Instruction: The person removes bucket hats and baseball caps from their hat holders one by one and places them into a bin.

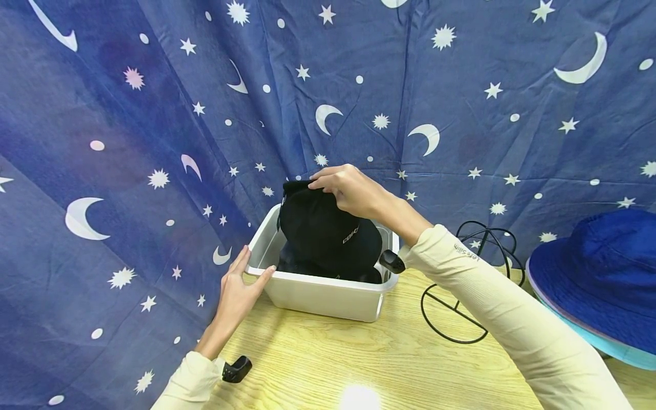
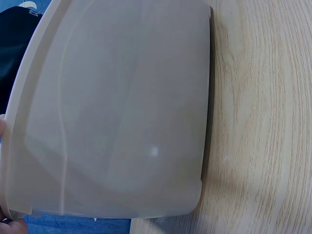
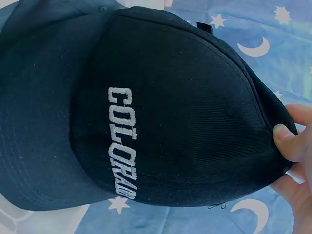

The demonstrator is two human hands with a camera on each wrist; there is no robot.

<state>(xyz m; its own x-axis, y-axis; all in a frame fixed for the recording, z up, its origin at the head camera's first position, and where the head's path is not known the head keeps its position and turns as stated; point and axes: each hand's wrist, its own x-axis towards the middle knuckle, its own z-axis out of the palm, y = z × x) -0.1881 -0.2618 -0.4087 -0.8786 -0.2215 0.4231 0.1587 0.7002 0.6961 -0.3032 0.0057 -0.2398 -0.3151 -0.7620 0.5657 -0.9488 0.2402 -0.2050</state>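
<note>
At the mouth of the white bin (image 1: 320,299), you had the black cap (image 1: 318,228) with its crown rising above the far rim and its brim low inside. Your right hand (image 1: 351,191) pinched the crown at the end away from the brim; the white lettering across the front read COLORA, its last part turning out of sight. Your left hand (image 1: 238,296) lay spread at the bin's near left corner, thumb on the near rim and fingers extended along the side, grasping nothing else. The cap hid much of the inside, so you could not tell what the dark shapes under it were. Behind, the star-and-moon curtain (image 1: 277,42) hung close to the bin, which stood on the wooden table (image 1: 410,341). To the right, your cream sleeve (image 1: 492,307) crossed in front of a black wire frame (image 1: 456,341), covering part of it. Past that sat a dark blue bucket hat (image 1: 610,273), with a light blue brim (image 1: 610,344) showing beneath. A black wrist camera (image 1: 392,262) blocked the bin's right end.
</note>
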